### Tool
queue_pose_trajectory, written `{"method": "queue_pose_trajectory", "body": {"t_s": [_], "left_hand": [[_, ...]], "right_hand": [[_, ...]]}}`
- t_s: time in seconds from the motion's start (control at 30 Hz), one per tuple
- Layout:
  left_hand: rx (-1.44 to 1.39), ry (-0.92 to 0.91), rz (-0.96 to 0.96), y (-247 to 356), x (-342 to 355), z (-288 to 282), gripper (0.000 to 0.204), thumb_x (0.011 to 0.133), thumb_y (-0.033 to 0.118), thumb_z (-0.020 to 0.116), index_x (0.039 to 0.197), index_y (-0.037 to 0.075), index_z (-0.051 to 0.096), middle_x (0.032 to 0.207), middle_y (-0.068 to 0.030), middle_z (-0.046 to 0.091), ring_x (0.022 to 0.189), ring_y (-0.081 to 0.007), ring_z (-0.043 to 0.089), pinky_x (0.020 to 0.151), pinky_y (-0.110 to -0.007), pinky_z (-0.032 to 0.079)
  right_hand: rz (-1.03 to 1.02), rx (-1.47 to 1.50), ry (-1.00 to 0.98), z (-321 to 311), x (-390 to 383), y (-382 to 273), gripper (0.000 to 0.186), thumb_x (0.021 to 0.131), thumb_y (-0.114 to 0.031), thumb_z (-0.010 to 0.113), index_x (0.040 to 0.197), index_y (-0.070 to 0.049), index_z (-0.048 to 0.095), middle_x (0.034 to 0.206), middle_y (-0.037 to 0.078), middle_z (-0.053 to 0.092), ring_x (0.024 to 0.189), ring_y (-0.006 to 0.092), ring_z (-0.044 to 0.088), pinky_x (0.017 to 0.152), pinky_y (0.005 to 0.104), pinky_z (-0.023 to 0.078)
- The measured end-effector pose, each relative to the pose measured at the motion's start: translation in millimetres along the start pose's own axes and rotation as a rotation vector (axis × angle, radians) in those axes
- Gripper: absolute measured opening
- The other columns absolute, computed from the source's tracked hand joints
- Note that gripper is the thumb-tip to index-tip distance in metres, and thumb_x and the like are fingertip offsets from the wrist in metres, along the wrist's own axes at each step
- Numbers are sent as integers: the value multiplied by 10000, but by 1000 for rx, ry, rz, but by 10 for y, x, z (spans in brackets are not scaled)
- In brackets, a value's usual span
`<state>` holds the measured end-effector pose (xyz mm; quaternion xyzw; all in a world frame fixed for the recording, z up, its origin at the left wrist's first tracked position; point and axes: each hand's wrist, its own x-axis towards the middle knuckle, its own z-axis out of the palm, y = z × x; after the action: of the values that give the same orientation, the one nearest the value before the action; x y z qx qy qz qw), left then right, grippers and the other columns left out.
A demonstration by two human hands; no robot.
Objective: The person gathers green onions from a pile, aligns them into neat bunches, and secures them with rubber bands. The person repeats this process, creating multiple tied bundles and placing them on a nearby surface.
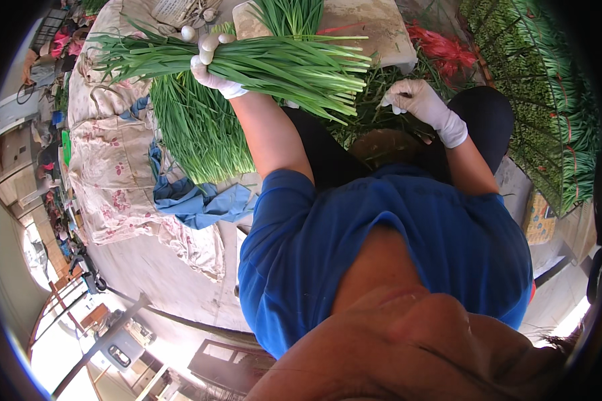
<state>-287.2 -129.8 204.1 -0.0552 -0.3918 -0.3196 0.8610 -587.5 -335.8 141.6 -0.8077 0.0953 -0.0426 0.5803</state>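
Observation:
White gloves cover both my hands. My left hand [215,75] is closed around a thick bundle of garlic chives [287,63], its fingers wrapped over the leaves. Green leaf tips point left, and the pale cut ends fan out to the right. Below this bundle lies a large pile of chives [197,130], partly hidden by my left arm. To the right of the pale ends, my right hand [418,105] hangs over loose green trimmings [376,90]. Its fingers are curled and pinched together; whether anything is between them I cannot make out.
Another chive bundle [291,17] rests by a worn pale board [384,30] at the far side. Red plastic [443,50] lies beyond my right hand. Banded green bundles [577,144] line the right edge beside dark mesh [515,87]. Floral cloth [117,177] and blue cloth [204,206] lie left.

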Motion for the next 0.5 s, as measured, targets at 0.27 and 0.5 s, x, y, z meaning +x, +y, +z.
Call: {"method": "queue_pose_trajectory", "body": {"t_s": [0.27,0.5], "left_hand": [[185,305,113,-124,25,-18,120,830,113,537,927,48,564,800,-29,610,932,-185,588,936,-390,471],[264,288,166,55,-5,-14,147,836,122,551,943,53,623,814,-16,614,946,-168,576,944,-372,464]], "right_hand": [[-729,-619,276,384,444,-806,479,615,-82,727,1078,-175,648,1312,69,487,1146,301,477,952,403,393],[-551,-463,226,364,287,-676,208,616,7,700,787,-109,679,1331,82,489,1238,288,385,1006,381,353]]}}
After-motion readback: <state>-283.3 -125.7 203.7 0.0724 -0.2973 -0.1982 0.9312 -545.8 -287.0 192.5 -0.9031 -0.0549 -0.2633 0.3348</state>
